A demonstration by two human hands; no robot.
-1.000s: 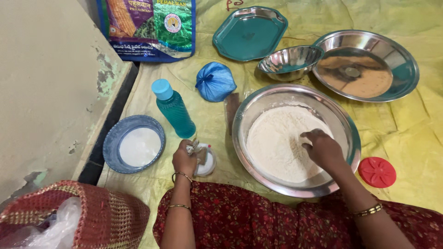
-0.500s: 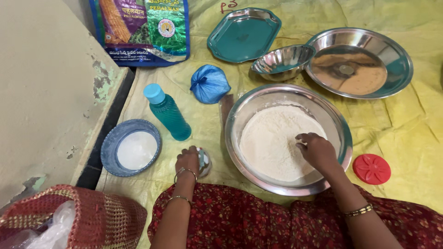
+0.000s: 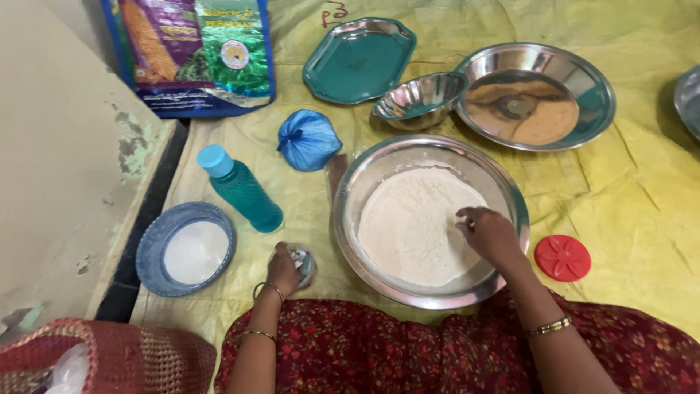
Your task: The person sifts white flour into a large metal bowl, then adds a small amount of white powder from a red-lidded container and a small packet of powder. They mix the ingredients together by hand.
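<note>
Yellow plastic sheeting (image 3: 627,211) covers the floor, with a pale wall at the left. On it sits a large steel bowl (image 3: 430,219) holding a round mound of white flour (image 3: 415,226). The person's right hand (image 3: 490,232) rests in the flour at the mound's right edge, fingers curled downward; what they pinch, if anything, cannot be made out. The left hand (image 3: 283,266) is closed over a small steel cup (image 3: 302,264) just left of the bowl, hiding most of it, so its contents stay unclear. A teal water bottle (image 3: 240,191) lies tilted, its blue cap toward the upper left, long axis running to the lower right. Near it are a blue tied bag (image 3: 308,140) and a blue plate of white powder (image 3: 186,249). A red lid (image 3: 562,257) lies right of the bowl. A woven basket (image 3: 109,357) is cut off at the bottom left.
</note>
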